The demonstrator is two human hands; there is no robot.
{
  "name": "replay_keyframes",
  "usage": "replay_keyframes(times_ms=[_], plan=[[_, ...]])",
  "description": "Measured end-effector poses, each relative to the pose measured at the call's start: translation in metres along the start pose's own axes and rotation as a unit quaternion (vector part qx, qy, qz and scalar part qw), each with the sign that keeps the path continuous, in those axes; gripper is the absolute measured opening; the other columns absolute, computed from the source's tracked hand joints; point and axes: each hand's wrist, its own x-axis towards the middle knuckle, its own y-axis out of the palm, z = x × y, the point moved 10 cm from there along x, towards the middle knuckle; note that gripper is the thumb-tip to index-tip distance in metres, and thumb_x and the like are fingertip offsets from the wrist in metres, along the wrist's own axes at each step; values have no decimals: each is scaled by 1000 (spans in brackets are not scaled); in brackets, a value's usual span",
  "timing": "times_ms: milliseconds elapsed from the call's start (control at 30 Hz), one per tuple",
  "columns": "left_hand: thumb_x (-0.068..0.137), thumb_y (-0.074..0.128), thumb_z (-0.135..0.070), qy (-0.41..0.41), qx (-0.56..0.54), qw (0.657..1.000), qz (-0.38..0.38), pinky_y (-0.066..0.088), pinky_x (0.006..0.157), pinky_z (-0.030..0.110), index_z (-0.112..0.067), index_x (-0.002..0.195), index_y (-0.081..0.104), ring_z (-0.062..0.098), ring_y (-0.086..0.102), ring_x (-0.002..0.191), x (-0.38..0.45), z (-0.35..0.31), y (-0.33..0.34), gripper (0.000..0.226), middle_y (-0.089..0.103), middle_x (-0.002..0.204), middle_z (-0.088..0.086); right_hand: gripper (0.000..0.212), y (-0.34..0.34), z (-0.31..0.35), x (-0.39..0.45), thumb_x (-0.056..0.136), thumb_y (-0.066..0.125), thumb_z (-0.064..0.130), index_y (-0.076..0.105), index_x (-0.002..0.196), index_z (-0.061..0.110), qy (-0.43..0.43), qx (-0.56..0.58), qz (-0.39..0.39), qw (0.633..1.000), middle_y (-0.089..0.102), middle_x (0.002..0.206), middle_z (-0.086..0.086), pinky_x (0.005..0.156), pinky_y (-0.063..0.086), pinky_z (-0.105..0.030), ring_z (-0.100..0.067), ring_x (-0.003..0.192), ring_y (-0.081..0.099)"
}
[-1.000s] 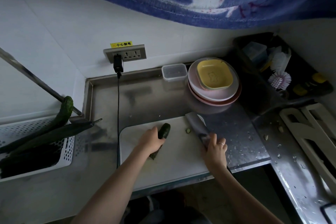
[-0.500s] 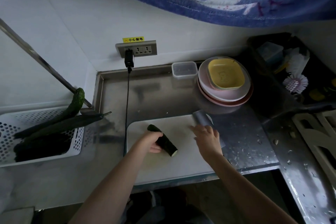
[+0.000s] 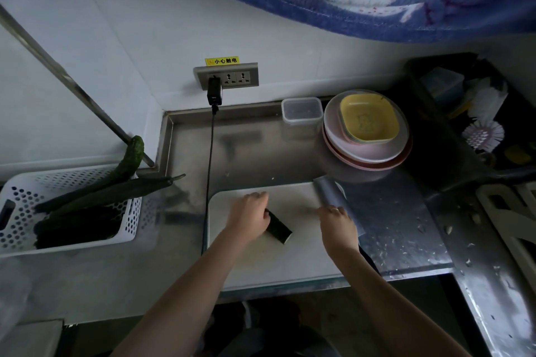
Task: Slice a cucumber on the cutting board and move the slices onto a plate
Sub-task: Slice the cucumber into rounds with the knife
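Observation:
A short dark green cucumber piece [image 3: 279, 229] lies on the white cutting board [image 3: 301, 258], its pale cut end pointing right. My left hand [image 3: 250, 217] covers and holds its left part. My right hand [image 3: 338, 224] is on the board's right side, over the handle of a cleaver [image 3: 329, 191] whose wide grey blade lies flat along the board's right edge. Whether the fingers grip the handle is hidden. A stack of pink and white plates [image 3: 367, 153] with a yellow square dish [image 3: 368, 119] on top stands behind the board.
A white perforated basket [image 3: 20, 191] at the left holds several whole cucumbers [image 3: 116, 191]. A black cable [image 3: 209, 171] runs from the wall socket past the board's left edge. A clear lidded box [image 3: 302, 111] sits beside the plates. A dark rack with a brush [image 3: 483, 135] is at the right.
The cucumber piece went from upright in my left hand to lying flat on the board. My right hand shifted along the cleaver towards the board. The camera view moved slightly.

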Motion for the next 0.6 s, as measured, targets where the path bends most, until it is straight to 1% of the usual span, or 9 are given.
replay_keyframes(times_ms=[33,67,167,267,333,400,433,533,600], plan=[[83,55,-19,50,5,999,21,41,75,30,-12,101,53,23,54,97,0,-8,6,20,55,102,6,36,-4,-2,-1,91,46,1,58,121,14,9,11,-13,1000,64,115,-7,81,48,-35,-27,109,53],[80,57,-18,76,19,996,48,39,82,32,-12,109,52,25,48,104,-1,-12,15,30,50,111,7,35,-7,-4,-1,92,46,3,58,123,15,14,25,-22,999,65,114,-7,79,49,-35,-27,108,53],[79,60,-14,94,117,986,79,30,97,37,-16,129,41,30,33,120,-1,-16,26,54,34,131,10,36,-5,-7,2,94,42,5,54,126,16,26,91,-8,995,62,117,-8,77,50,-35,-27,102,59],[79,61,-11,108,171,976,75,23,106,40,-21,136,37,29,26,129,2,-18,33,62,28,141,8,36,-3,-6,2,95,41,4,53,127,16,28,144,8,989,56,122,-9,83,50,-35,-25,104,59],[77,65,-11,113,181,975,65,23,107,41,-20,132,44,29,32,127,4,-20,34,59,38,136,8,37,-2,-7,1,95,41,3,53,128,15,29,163,3,986,52,125,-9,87,49,-33,-24,107,56],[66,75,-12,109,182,976,43,33,101,41,-18,117,57,29,46,114,9,-24,29,54,52,119,9,39,-1,-11,1,94,39,1,53,128,14,47,186,2,981,50,125,-8,86,46,-28,-22,108,54],[63,79,-14,106,187,976,33,36,99,41,-17,111,60,29,48,110,11,-25,25,52,54,114,8,38,0,-14,1,95,39,1,55,127,13,57,196,4,979,50,124,-7,85,44,-25,-21,106,54],[82,68,-23,81,205,971,89,30,102,40,-14,124,50,28,36,123,11,-15,37,46,41,129,8,26,0,-16,1,96,43,7,63,112,8,56,186,9,981,58,110,-10,75,47,-26,-23,92,59],[86,63,-30,62,194,973,108,32,99,40,-13,127,46,28,37,123,11,-9,40,48,41,131,8,20,-2,-18,1,95,47,11,65,104,8,57,182,12,982,64,99,-11,69,49,-31,-24,83,60]])
